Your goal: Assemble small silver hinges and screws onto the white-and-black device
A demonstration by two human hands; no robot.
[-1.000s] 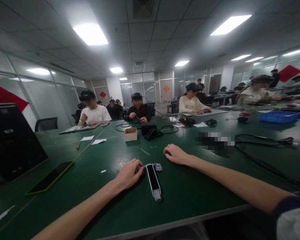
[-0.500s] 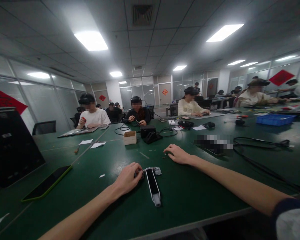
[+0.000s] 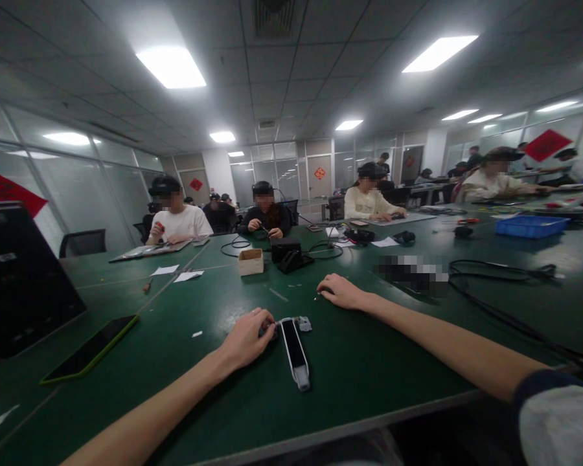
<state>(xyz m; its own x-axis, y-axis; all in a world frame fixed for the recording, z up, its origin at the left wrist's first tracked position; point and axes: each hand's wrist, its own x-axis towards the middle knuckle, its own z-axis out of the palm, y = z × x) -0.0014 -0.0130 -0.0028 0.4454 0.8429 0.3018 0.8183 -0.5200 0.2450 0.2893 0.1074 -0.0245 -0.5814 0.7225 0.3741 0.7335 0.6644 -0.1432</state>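
My left hand (image 3: 247,336) is curled round a small dark grey part at the upper left end of a long white-framed device with a black middle (image 3: 294,353). The device lies flat on the green table, its narrow grey end towards me. Off its upper right corner sticks a small grey piece (image 3: 304,323). Farther forward and to the right, my right hand (image 3: 341,291) rests on the tabletop with its fingers bent down and drawn together. A tiny pale bit (image 3: 316,298) lies by its fingertips; whatever is under them is hidden.
A small cardboard box (image 3: 251,262) and a black stand-like item (image 3: 291,255) are ahead. A green-edged phone (image 3: 90,349) and a dark monitor (image 3: 24,285) are at left. Black cables (image 3: 500,278) and a blue tray (image 3: 532,226) lie right. Several people sit across the table.
My right hand's fingertips have closed in over the tiny bits, and fewer of them show. My left hand keeps its hold beside the device. The whole view has shifted slightly.
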